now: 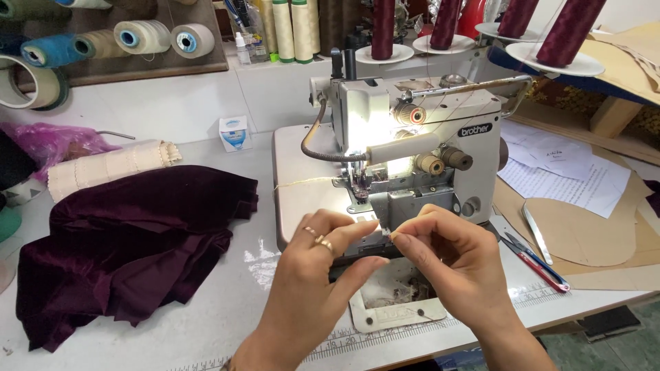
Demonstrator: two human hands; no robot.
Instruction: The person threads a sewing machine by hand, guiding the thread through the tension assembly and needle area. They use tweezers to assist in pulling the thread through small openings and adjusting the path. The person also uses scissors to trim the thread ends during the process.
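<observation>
A white overlock sewing machine [412, 137] stands on the table, its lamp lit over the needle area [359, 185]. My left hand [313, 275], with rings on two fingers, and my right hand [450, 257] meet just in front of the presser foot. Their fingertips pinch together at a small point [389, 235], apparently on a fine thread, which is too thin to see clearly. A thin pale thread [302, 181] runs leftward from the needle across the machine bed.
Folded dark purple velvet [130, 240] lies at left. A cream lace roll [103, 167] and a small white box [234, 132] sit behind it. Scissors [536, 261], a metal tool [536, 233], cardboard patterns and papers lie at right. Maroon thread cones [447, 24] stand behind the machine.
</observation>
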